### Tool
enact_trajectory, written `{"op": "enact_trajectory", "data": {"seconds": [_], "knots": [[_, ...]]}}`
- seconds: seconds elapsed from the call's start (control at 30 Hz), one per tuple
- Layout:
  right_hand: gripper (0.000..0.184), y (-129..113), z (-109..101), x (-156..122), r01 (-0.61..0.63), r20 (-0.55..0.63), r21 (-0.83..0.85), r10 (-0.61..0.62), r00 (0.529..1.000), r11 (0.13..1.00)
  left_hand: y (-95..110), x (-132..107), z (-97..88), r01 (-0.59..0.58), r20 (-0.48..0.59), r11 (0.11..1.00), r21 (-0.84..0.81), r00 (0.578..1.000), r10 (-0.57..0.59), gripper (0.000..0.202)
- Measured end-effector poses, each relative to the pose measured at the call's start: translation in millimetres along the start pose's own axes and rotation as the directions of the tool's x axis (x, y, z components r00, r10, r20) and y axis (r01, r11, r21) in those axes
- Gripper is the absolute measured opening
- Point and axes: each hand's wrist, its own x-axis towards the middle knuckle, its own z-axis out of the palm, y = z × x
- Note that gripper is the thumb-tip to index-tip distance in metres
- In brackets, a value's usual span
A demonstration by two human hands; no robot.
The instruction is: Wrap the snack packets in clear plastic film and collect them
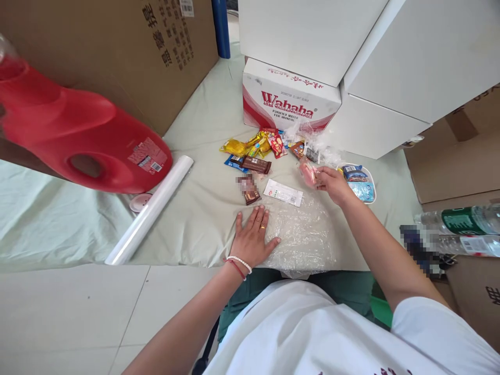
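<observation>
My right hand point(332, 183) grips a pink snack in a clear wrapper point(308, 173), held above the cloth just left of a white tray point(373, 183) with several blue packets. My left hand point(253, 235) lies flat with fingers spread, its thumb side at a sheet of clear plastic film point(302, 234). Beyond its fingertips are a brown wrapped snack point(250, 190) and a flat white packet point(283, 192). Farther back, a dark brown bar point(255, 164) lies by a heap of yellow and red snack packets point(260, 143). Crumpled clear wrappers point(328, 148) sit behind my right hand.
A Wahaha carton point(291, 96) stands at the back against white cabinets point(304, 36). On the left are a red jug point(113, 135), a white roll point(150, 211) and a large cardboard box point(172, 47). Plastic bottles point(469, 221) lie at the right.
</observation>
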Motion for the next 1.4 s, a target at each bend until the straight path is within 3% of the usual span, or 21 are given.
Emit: {"op": "enact_trajectory", "data": {"seconds": [0.1, 0.2, 0.27, 0.3, 0.33, 0.4, 0.47, 0.53, 0.63, 0.73, 0.83, 0.93, 1.07, 1.13, 1.2, 1.3, 1.4], "knots": [[0.036, 2, -10, -36, -0.173, 0.282, 0.144, 0.127, 0.951, 0.974, 0, 0, -0.4, -0.002, 0.005, 1.0, 0.017, 1.0, 0.002, 0.087], [0.038, 9, 2, -63, -0.295, 0.543, 0.071, 0.211, 0.813, 0.953, 2, 1, -1.9, -0.007, 0.008, 0.999, 0.044, 1.0, 0.007, 0.085], [0.041, 14, 17, -74, -0.331, 0.641, -0.022, 0.267, 0.72, 0.944, 3, 1, -2.9, -0.01, 0.007, 0.998, 0.058, 1.0, 0.009, 0.084], [0.044, 16, 24, -78, -0.317, 0.651, -0.083, 0.292, 0.7, 0.945, 3, 1, -3.2, -0.009, 0.006, 0.998, 0.063, 1.0, 0.009, 0.084], [0.048, 16, 29, -81, -0.265, 0.636, -0.156, 0.302, 0.71, 0.952, 4, 1, -3.5, -0.008, 0.006, 0.998, 0.065, 1.0, 0.008, 0.083], [0.054, 11, 33, -84, -0.05, 0.533, -0.334, 0.233, 0.814, 0.941, 4, 1, -3.7, -0.007, 0.009, 0.998, 0.066, 1.0, 0.006, 0.083], [0.052, 1, 28, -82, 0.171, 0.4, -0.514, 0.059, 0.914, 0.841, 4, 1, -4.0, -0.008, 0.013, 0.998, 0.064, 1.0, 0.007, 0.084], [0.043, -10, 17, -73, 0.254, 0.326, -0.62, -0.051, 0.944, 0.742, 4, 1, -4.5, -0.009, 0.012, 0.998, 0.06, 1.0, 0.008, 0.084], [0.031, -19, 3, -41, 0.242, 0.293, -0.665, -0.05, 0.955, 0.707, 3, 1, -5.5, -0.01, 0.007, 0.999, 0.048, 1.0, 0.01, 0.082], [0.031, -18, 4, 7, 0.225, 0.208, -0.695, -0.108, 0.972, 0.683, 2, 1, -6.4, -0.014, 0.004, 0.999, 0.036, 1.0, 0.014, 0.081], [0.045, -13, 24, 51, 0.196, 0.088, -0.742, -0.196, 0.977, 0.641, 1, 1, -7.0, -0.02, 0.001, 0.999, 0.025, 1.0, 0.02, 0.08], [0.059, -10, 54, 78, 0.124, -0.003, -0.784, -0.204, 0.979, 0.608, 1, 0, -7.2, -0.015, -0.004, 1.0, 0.008, 1.0, 0.015, 0.079], [0.063, -12, 86, 81, 0.169, 0.06, -0.807, -0.207, 0.977, 0.566, 1, 1, -7.6, 0.0, -0.015, 1.0, -0.012, 1.0, 0.0, 0.078], [0.059, -15, 89, 79, 0.264, 0.138, -0.782, -0.256, 0.957, 0.564, 0, 1, -8.1, 0.0, -0.02, 1.0, -0.011, 1.0, 0.0, 0.077], [0.053, -18, 83, 78, 0.31, 0.142, -0.758, -0.319, 0.937, 0.573, 0, 1, -8.7, -0.002, -0.022, 1.0, -0.009, 1.0, 0.001, 0.076], [0.05, -19, 63, 84, 0.167, -0.029, -0.804, -0.319, 0.947, 0.571, 0, 1, -9.2, -0.002, -0.018, 1.0, -0.013, 1.0, 0.002, 0.076], [0.053, -12, 49, 86, -0.015, -0.122, -0.854, -0.172, 0.978, 0.52, 0, 1, -8.7, -0.002, -0.017, 1.0, -0.016, 1.0, 0.001, 0.076]]}}
